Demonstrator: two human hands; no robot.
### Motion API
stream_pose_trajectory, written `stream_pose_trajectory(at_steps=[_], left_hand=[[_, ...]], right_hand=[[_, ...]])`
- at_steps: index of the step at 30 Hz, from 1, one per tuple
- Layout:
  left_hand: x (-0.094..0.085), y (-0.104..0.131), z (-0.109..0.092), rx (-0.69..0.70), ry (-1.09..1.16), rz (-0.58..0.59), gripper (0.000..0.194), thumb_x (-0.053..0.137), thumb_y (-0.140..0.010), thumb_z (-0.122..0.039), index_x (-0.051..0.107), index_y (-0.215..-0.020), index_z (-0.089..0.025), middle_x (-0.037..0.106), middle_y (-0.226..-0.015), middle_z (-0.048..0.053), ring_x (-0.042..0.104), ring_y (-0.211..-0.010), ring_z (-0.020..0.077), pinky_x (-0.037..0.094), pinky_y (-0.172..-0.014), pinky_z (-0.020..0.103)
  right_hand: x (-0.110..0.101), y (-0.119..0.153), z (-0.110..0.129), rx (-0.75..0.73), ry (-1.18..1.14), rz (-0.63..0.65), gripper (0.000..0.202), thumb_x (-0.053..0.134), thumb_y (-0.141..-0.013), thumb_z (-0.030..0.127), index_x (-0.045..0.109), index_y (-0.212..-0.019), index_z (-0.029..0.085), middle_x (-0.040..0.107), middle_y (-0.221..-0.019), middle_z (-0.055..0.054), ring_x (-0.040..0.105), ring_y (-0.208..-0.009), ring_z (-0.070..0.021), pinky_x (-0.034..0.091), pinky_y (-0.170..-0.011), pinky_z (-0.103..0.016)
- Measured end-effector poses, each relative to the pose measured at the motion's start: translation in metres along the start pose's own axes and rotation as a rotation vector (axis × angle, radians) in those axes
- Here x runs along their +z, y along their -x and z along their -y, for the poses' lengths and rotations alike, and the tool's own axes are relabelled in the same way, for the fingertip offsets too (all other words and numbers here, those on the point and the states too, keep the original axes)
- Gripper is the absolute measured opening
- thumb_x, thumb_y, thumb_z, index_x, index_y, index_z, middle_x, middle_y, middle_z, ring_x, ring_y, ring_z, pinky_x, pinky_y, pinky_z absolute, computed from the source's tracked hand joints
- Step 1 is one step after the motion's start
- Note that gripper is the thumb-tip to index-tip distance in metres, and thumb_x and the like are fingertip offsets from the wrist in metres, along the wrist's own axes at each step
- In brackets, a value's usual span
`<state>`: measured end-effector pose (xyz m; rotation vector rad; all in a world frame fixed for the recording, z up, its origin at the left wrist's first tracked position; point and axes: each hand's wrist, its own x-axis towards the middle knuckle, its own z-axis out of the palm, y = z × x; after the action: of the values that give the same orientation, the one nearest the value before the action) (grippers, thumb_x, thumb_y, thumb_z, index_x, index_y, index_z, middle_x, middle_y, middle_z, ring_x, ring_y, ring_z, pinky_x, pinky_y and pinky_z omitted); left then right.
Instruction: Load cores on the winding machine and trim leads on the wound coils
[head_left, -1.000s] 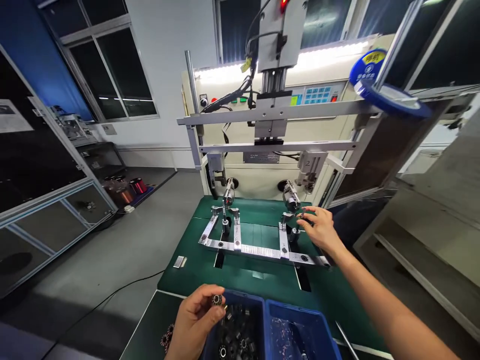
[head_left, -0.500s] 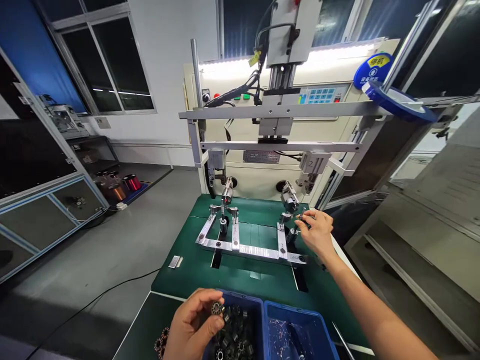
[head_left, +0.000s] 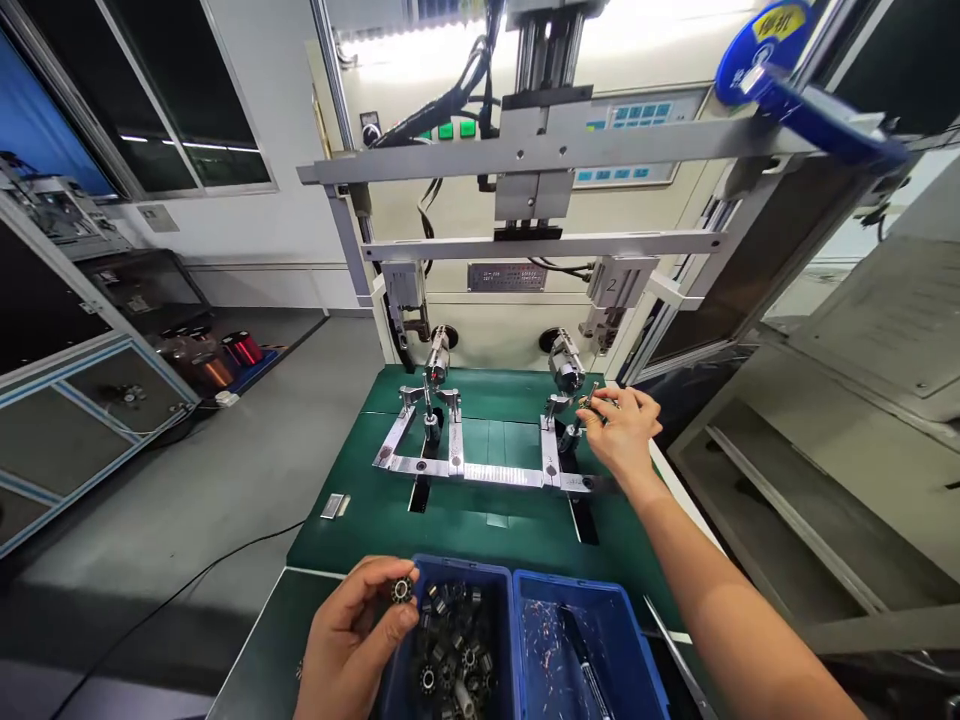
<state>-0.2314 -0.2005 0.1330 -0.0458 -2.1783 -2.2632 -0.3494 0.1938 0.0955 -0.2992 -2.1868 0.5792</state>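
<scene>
My left hand (head_left: pixel 352 635) is closed in a pinch on a small toothed stator core (head_left: pixel 402 591), its round bore facing me. It hovers at the left rim of a blue bin (head_left: pixel 465 566) filled with dark stator cores (head_left: pixel 450 650). Farther off, my right hand (head_left: pixel 621 425) reaches to the right post (head_left: pixel 570 437) of the metal fixture (head_left: pixel 502 474). Its thumb and fingertips are pressed together near the post's top, beneath the right spindle head (head_left: pixel 565 360). A small coppery bit shows at the fingertips, but what they grip is mostly hidden.
A second blue bin (head_left: pixel 626 595) holds a black marker pen (head_left: pixel 583 650) and copper scraps. The left spindle head (head_left: pixel 437 355) stands over the left post (head_left: pixel 432 425). A small metal block (head_left: pixel 333 506) lies on the green bench mat. Grey crossbars (head_left: pixel 540 245) span above the fixture.
The view has tipped downward and shifted, so the bins and fixture sit differently in frame. My left hand still pinches the stator core, now showing more squarely. My right hand stays at the right post.
</scene>
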Motion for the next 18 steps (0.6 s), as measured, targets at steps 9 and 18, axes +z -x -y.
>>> stream_pose_trajectory(at_steps=[9, 18], left_hand=[[-0.011, -0.016, 0.011, 0.034, -0.213, 0.02, 0.038, 0.076, -0.067, -0.052, 0.077, -0.092, -0.023, 0.074, -0.093, 0.008, 0.067, -0.083, 0.0237, 0.056, -0.072, 0.028], [0.004, -0.006, -0.001, 0.038, -0.275, -0.091, 0.045, 0.072, -0.067, -0.063, 0.076, -0.091, -0.025, 0.073, -0.093, 0.007, 0.064, -0.08, 0.0238, 0.053, -0.066, 0.029]], right_hand=[[-0.009, -0.005, 0.001, -0.077, -0.037, 0.103, 0.031, 0.066, -0.085, 0.044, 0.069, -0.101, 0.018, 0.059, -0.127, -0.009, 0.049, -0.119, -0.029, 0.035, -0.103, -0.052], [-0.007, -0.007, 0.001, -0.028, -0.079, 0.135, 0.022, 0.065, -0.089, 0.038, 0.068, -0.1, 0.019, 0.058, -0.127, -0.008, 0.045, -0.124, -0.0288, 0.033, -0.106, -0.053]])
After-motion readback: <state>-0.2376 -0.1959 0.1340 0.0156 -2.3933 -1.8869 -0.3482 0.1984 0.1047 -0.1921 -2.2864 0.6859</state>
